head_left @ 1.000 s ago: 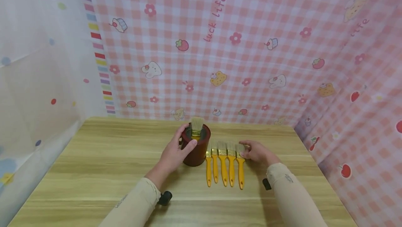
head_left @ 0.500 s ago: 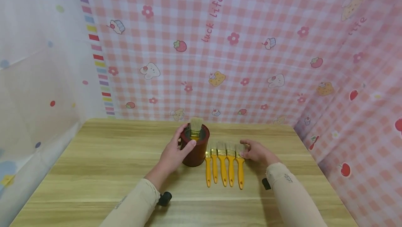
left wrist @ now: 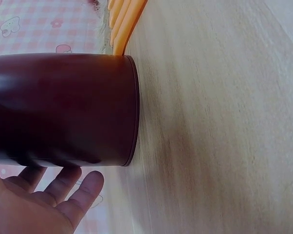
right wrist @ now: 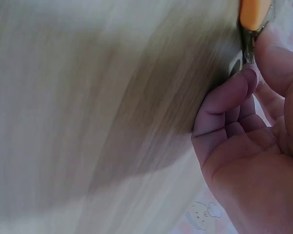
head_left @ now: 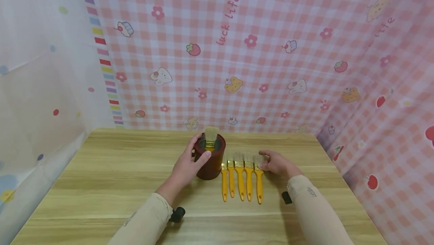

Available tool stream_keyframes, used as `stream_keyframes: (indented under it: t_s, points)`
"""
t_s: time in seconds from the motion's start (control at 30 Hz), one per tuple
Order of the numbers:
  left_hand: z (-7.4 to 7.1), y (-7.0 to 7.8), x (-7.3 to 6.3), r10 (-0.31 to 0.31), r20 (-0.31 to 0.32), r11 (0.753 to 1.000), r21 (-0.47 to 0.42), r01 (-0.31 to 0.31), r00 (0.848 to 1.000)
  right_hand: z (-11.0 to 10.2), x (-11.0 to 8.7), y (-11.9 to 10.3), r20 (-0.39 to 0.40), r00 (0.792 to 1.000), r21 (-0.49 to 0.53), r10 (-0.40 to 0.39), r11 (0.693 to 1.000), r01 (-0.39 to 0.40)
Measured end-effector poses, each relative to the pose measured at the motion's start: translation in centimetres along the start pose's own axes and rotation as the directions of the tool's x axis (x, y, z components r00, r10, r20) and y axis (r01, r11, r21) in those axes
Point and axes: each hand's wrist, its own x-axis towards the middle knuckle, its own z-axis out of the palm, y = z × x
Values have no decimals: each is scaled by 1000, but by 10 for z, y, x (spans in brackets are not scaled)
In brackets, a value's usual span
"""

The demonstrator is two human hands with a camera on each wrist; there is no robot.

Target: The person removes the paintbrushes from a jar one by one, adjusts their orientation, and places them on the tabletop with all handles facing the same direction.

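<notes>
My left hand (head_left: 185,165) holds a dark red cylindrical pot (head_left: 209,168) in the head view, thumb at its rim and fingers round its far left side. Inside the pot stands a paintbrush (head_left: 211,133), pale bristles up. To the right of the pot, several paintbrushes (head_left: 240,184) with orange handles lie in a row, handles toward me. My right hand (head_left: 278,163) pinches the rightmost paintbrush (head_left: 259,187) by its head. The right wrist view shows the thumb (right wrist: 275,61) against its metal band, the other fingers curled on the table.
The wooden tabletop (head_left: 118,184) stretches out on both sides. Behind it hangs a pink checked cloth (head_left: 278,64), and a pale cloth (head_left: 44,87) hangs on the left. The pot stands close beside the leftmost paintbrush (head_left: 224,188) of the row.
The view shifts very slightly. Both hands, the pot and the paintbrushes keep their places.
</notes>
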Motion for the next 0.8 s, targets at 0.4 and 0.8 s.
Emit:
stream_keyframes:
  t_s: [0.4,0.8]
  points:
    - [0,-1,2,18,-22,1000,17,-17,1000,-2,-4,9,-50,999,102,-4,995,9]
    - [0,0,0,-1,-15,1000,6,1,1000,14,16,-73,-166,979,295,-119,941,164]
